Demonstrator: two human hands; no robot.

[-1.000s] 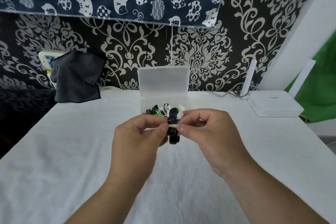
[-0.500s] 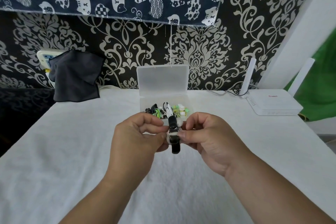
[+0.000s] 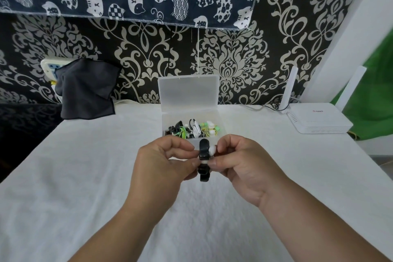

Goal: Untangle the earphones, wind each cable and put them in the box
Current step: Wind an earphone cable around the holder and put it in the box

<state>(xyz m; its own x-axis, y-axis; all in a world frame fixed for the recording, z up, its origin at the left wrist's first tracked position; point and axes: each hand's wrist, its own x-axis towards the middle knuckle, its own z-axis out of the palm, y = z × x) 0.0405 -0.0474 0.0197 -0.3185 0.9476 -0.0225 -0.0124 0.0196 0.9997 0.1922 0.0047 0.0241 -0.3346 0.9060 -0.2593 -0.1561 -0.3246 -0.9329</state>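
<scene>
While left hand (image 3: 163,168) and right hand (image 3: 244,168) pinch it, the earphone (image 3: 204,153) (strapped) stands upright.

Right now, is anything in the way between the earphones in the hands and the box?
Nothing I can see. The left hand and right hand pinch the wound earphones just in front of the box. Its lid stands open; other earphones lie inside.

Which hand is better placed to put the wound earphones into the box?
Probably right: left hand and right hand both pinch the earphones, but right fingers also hold the white top end, nearest the box.
</scene>
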